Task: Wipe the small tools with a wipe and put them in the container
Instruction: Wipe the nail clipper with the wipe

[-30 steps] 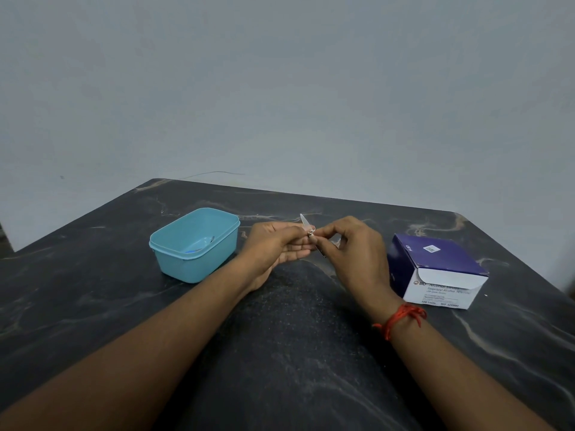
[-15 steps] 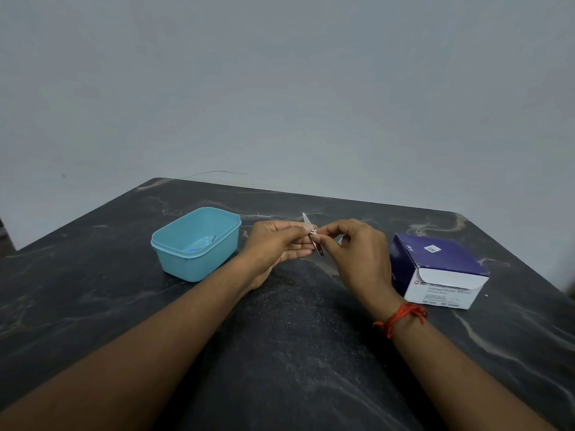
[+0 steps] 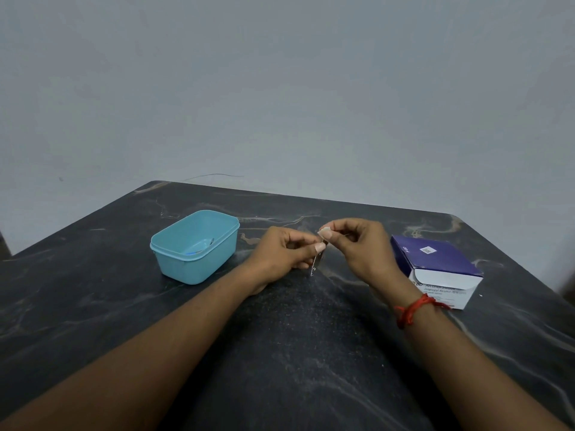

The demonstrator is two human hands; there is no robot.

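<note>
One container (image 3: pixel 193 265) stands on the table (image 3: pixel 280 353) at left. The left hand (image 3: pixel 280 253) pinches one thin metal tool (image 3: pixel 315 264), which hangs downward above the table. Just above the tool, the right hand (image 3: pixel 361 247) pinches one wipe (image 3: pixel 325 233); one box (image 3: pixel 435 262) stands at right.

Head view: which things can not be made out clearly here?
All in the head view:
Small tool: too small to name; left hand thumb hides its top.
Wipe: right hand fingers cover most of it.
Container contents: tiny, partly behind near wall.
Box label: blurred, right wrist cuts it.
</note>
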